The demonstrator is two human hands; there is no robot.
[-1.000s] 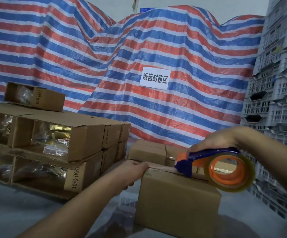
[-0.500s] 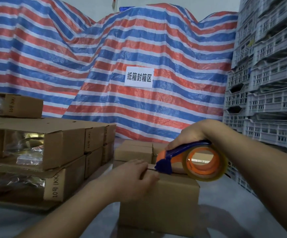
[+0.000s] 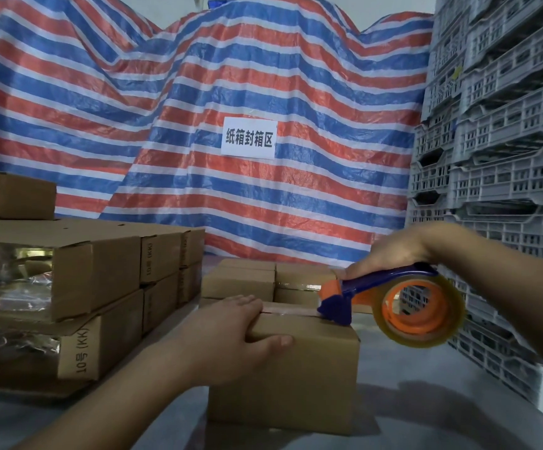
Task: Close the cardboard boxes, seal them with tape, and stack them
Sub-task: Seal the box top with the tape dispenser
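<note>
plain brown cardboard box, closed, sits low centre of the frame on a grey tabletop. a strip of clear tape lies along its top seam, from under the left hand to the dispenser's nose.

left hand: palm on the top left edge of the box, fingers laid over the tape's start, thumb down the near face. it clamps the box and pins the strip.

right hand: fingers wrapped round the handle of the blue-and-orange tape dispenser. the blue nose touches the box top at its right end; the roll of clear tape on an orange hub hangs past the right edge, off the box.

judgement: sealing pass on this box is nearly run out; the strip wants carrying over the right edge and down the side before cutting.

to do it well:
- keep the nose pressed flat so the tape bonds along the seam, no bubbles.
- keep the left hand bearing down; the box looks light and could slide right under the pull.
- cut with a sharp tilt against the blade, then rub the tail down.

risk: tape wandering off the seam near the corner.

beyond: sealed brown boxes just behind; open-ended brown cartons marked "10号 (kk)" stacked at left; red-white-blue striped tarpaulin with a white paper sign across the back; grey plastic crates stacked at right.
</note>
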